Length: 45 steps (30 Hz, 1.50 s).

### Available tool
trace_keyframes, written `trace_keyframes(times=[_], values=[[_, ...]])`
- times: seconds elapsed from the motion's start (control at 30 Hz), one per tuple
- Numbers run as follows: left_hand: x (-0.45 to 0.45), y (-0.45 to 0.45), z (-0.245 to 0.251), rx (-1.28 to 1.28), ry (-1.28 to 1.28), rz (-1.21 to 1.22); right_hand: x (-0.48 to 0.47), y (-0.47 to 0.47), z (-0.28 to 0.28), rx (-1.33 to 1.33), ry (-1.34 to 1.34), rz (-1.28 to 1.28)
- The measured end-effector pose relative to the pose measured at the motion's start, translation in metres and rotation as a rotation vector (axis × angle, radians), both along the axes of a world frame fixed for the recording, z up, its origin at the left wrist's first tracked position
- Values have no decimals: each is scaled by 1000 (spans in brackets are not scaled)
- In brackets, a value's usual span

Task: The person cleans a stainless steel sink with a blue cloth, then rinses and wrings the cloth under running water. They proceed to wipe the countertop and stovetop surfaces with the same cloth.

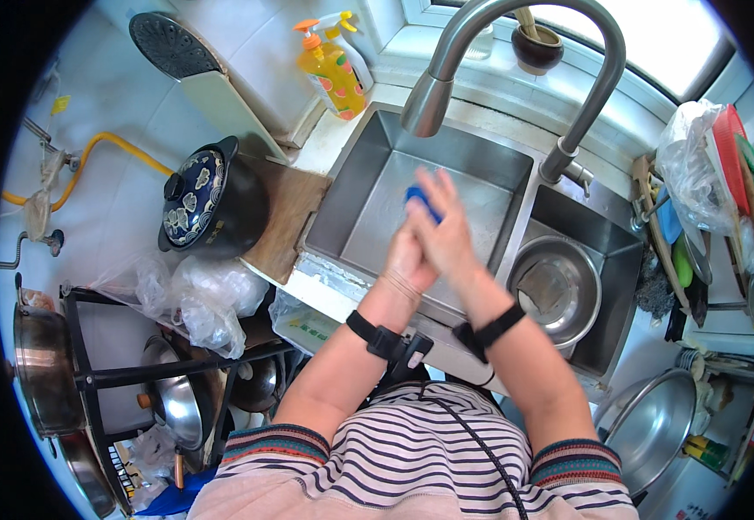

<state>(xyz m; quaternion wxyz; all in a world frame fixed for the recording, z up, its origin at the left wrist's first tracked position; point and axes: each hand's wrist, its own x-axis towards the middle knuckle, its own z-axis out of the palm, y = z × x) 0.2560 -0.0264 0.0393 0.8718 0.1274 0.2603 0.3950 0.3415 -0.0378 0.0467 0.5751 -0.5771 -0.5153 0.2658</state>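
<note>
My left hand and my right hand are pressed together over the large basin of a stainless steel sink. Between them, near the fingertips, shows a small blue object. Motion blur and the fingers hide most of it, so I cannot tell just what it is. The right hand lies partly across the left one. Above and beyond the hands hangs the spray head of a metal gooseneck faucet. No water stream is visible from it.
Right of the hands, a steel bowl stands in the smaller basin. A dark lidded pot rests on a wooden board at left. Behind the sink stands an orange pump bottle. Utensils and a plastic bag hang at right.
</note>
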Motion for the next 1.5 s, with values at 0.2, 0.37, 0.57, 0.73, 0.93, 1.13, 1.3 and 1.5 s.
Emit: trace_keyframes(times=[0.2, 0.37, 0.57, 0.73, 0.93, 1.13, 1.3, 1.5], values=[[-4, 3, -6, 90, -138, -40, 16, -1, -24, 34, 4, 110], [-9, 15, -15, 67, -131, 7, 2, -1, -37, 92, -250, 212], [-5, 2, -4, 89, -52, -31, 11, 3, -27, 29, 124, 49], [-14, 25, 4, 107, -114, 16, -6, -19, -22, 79, -97, 189], [-3, -3, 6, 149, 60, -48, 7, 5, -14, 120, 177, -30], [-9, 24, 11, 69, 25, 129, 1, -10, -20, 79, 171, 183], [-1, 14, -2, 25, -37, 67, 0, 16, -27, 4, 202, 86], [-10, 29, 0, 88, -72, 67, 1, 12, -38, 170, -16, 94]])
